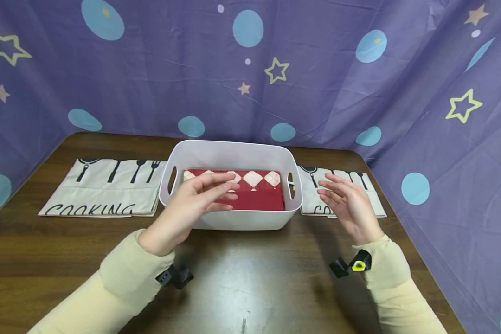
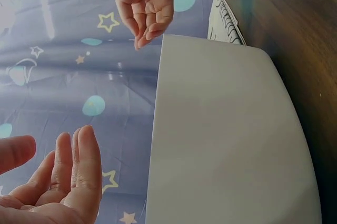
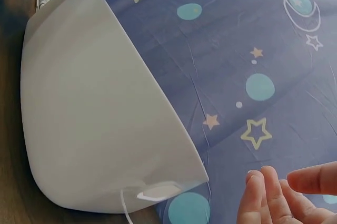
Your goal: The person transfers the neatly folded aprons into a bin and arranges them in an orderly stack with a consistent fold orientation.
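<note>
A white plastic basket (image 1: 238,220) with a handle hole at each end stands on the table, and a folded red cloth with white diamonds (image 1: 254,199) lies inside it. My left hand (image 1: 196,206) hovers over the basket's front left part, fingers spread loosely, holding nothing; it hides part of the cloth. Off the basket's right end my right hand (image 1: 350,206) is raised with relaxed fingers and nothing in it. It overlaps a folded white cloth with utensil prints (image 1: 373,197) in the head view. In the left wrist view the basket wall (image 2: 226,129) stands beside my left fingers.
Left of the basket lies another folded white cloth (image 1: 104,188) printed with utensils and "COOKING". The brown wooden table (image 1: 242,273) extends toward me. A purple curtain (image 1: 158,83) with stars and blue dots hangs behind and along the sides.
</note>
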`<state>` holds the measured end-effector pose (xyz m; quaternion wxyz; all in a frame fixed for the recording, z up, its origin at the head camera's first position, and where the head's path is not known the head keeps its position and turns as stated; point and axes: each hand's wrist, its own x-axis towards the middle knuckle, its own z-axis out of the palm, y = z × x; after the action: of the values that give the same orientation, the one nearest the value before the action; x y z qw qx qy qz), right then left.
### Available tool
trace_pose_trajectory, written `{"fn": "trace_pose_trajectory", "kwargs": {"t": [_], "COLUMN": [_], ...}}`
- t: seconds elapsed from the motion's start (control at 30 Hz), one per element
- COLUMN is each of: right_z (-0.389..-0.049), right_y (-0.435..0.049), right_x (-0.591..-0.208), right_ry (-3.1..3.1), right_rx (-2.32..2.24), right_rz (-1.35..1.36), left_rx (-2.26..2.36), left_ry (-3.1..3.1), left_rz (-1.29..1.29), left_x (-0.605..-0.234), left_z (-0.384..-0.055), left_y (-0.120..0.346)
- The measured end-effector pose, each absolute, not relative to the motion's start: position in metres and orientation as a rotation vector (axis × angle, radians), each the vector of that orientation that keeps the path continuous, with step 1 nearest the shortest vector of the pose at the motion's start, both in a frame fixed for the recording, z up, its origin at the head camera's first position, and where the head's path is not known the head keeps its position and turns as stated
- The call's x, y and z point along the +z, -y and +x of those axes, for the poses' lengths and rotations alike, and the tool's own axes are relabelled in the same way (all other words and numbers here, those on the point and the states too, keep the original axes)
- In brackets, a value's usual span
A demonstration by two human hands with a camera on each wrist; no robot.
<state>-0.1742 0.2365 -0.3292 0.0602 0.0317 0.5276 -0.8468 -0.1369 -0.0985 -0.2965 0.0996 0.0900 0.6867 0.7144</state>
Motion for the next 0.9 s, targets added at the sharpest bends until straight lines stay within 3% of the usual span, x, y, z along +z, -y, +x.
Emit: {"fn": "trace_pose_trajectory", "kwargs": {"t": [0.9], "right_z": [-0.160], "right_y": [-0.269], "right_x": [-0.363], "right_ry": [-1.471], "right_rx": [-2.655], "right_rz": [0.210], "left_rx": [2.090], "left_ry": [-1.860], "left_rz": [0.381], "left_x": [-0.337], "left_z": [-0.121], "left_y": [0.043]}}
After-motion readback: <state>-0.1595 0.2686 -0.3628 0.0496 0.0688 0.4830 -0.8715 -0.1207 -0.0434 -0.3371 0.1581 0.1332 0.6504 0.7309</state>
